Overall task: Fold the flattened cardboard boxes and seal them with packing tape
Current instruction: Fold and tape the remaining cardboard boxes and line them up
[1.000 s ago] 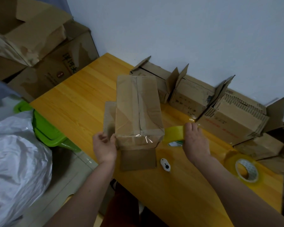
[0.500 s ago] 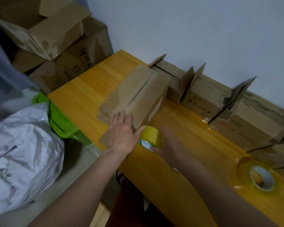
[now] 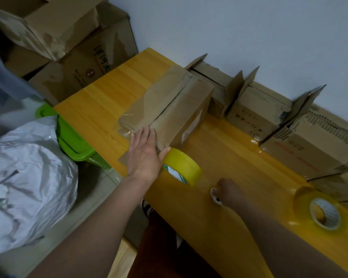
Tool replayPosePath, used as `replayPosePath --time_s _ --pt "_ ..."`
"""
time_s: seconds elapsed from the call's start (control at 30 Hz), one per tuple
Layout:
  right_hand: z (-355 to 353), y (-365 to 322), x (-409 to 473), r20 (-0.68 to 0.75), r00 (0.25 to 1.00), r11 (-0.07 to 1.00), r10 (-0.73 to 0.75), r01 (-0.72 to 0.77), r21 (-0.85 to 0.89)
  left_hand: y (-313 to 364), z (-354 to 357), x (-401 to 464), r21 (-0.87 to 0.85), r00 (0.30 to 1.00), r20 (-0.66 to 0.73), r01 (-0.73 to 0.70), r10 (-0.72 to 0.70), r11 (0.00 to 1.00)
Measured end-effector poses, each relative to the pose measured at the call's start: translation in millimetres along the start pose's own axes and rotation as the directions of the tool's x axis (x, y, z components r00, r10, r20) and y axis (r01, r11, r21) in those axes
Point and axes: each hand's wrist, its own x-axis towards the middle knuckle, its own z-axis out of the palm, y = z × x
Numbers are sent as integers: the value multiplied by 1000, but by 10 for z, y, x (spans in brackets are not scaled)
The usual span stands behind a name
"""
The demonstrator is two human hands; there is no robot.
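Yellow wooden table [image 3: 109, 101] runs along a pale wall, with open-flapped boxes [image 3: 257, 111] lined against it; their insides cannot be seen. On the near left part lies a cardboard box [image 3: 169, 109], closed. The left hand [image 3: 144, 155] presses flat on its near end, fingers straight, thumb touching a yellow tape roll [image 3: 182, 167] just beside it. The right hand [image 3: 228, 192] curls around a small white object [image 3: 215, 195]. A second tape roll [image 3: 325, 213] lies far right.
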Motion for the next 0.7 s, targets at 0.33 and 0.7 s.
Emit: replayPosePath --time_s 0.33,0.7 --pt "-67 -222 -65 -332 920 934 -209 289 211 -336 -1 -70 -6 998 15 -66 66 998" --pt "-980 -1311 -99 -507 573 684 -643 728 -44 -719 -200 344 -2 900 213 -390 381 921"
